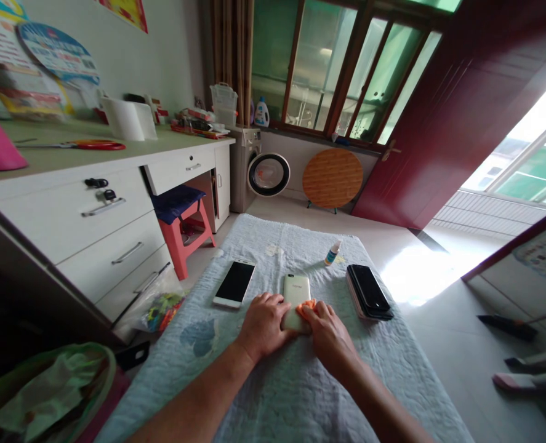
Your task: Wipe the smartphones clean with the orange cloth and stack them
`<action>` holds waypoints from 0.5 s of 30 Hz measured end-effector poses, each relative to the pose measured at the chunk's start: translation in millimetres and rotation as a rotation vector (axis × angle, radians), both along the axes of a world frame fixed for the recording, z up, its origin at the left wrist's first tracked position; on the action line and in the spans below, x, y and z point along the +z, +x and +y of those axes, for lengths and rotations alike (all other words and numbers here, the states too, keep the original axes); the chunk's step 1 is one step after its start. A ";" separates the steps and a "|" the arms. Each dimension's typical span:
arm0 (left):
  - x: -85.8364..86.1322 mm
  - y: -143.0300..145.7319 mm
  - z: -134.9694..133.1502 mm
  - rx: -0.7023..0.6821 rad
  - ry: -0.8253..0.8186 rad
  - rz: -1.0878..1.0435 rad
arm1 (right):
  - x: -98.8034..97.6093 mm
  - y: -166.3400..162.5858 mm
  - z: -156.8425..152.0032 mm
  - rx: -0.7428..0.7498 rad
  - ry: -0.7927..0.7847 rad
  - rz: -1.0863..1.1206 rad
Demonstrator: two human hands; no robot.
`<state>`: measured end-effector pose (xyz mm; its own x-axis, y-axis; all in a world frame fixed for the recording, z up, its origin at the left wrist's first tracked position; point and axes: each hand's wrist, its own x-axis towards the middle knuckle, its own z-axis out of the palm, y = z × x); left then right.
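Note:
A pale gold smartphone (297, 287) lies back side up on the quilted blue cloth that covers the table. Along its left and lower edge my left hand (266, 323) grips it, thumb at the bottom. My right hand (329, 332) has its fingers closed round a crumpled orange wiping cloth (306, 306), pressed on the phone's back near the right edge. To the left lies a white smartphone (236, 283) with its dark screen up. A small spray bottle (332, 253) stands beyond, to the right. Nearer my right hand is a stack of phones (367, 291), a black one on top.
The quilted cover (273, 237) reaches the table's edges. A white desk (92, 203) with drawers runs along the left, a red stool (190, 234) beside it. A waste bin (111, 363) stands at lower left. Farther off are an open washing machine (247, 169) and a round wooden tabletop (332, 178).

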<state>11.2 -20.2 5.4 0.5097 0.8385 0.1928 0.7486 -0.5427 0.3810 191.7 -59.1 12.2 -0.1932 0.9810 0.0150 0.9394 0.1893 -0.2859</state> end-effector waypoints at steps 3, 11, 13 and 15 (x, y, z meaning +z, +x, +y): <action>-1.5 0.1 -0.1 0.005 0.002 0.001 | 2.5 -4.1 -13.6 0.023 0.015 -0.018; -1.5 -0.5 0.5 -0.014 0.010 -0.008 | 5.2 -5.4 -1.9 0.061 0.027 -0.140; -2.2 -0.8 1.1 -0.016 0.009 -0.007 | 5.8 -3.9 8.3 0.057 0.022 -0.168; -3.6 -1.0 1.8 -0.016 0.007 -0.006 | 5.1 -2.4 20.1 0.041 0.032 -0.193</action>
<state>10.2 -18.3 1.8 0.5214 0.8291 0.2020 0.7376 -0.5569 0.3818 189.3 -39.0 17.3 -0.2352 0.9719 0.0053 0.9675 0.2347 -0.0947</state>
